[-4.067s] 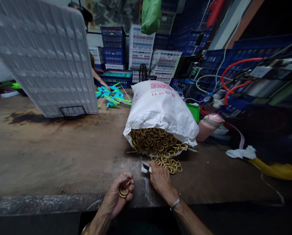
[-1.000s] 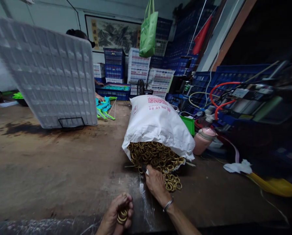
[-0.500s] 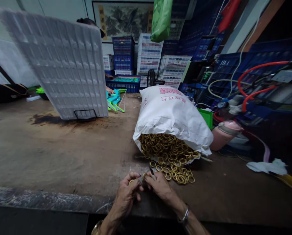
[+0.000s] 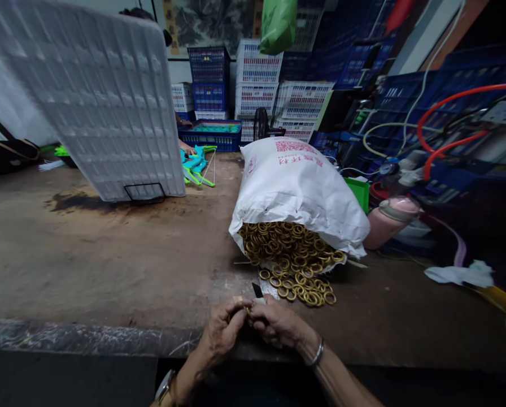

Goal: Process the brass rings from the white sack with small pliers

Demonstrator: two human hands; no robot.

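My left hand (image 4: 220,334) is closed around a small stack of brass rings at the table's near edge. My right hand (image 4: 279,327) is closed too, pinching a small dark-tipped blade (image 4: 257,290) and pressing against the left hand's fingertips. Just beyond them a white sack (image 4: 297,189) lies on its side, its mouth spilling a heap of brass rings (image 4: 293,263) onto the worn wooden table (image 4: 109,260).
A white moulded tray (image 4: 87,102) leans on a wire stand at the back left. Behind it a person's hand (image 4: 187,149) rests by teal plastic toys (image 4: 196,164). A pink flask (image 4: 387,219), hoses and stacked crates fill the right and back.
My right hand came back from the ring pile to meet my left hand at the table edge. Both hands now press together. The view dipped slightly.
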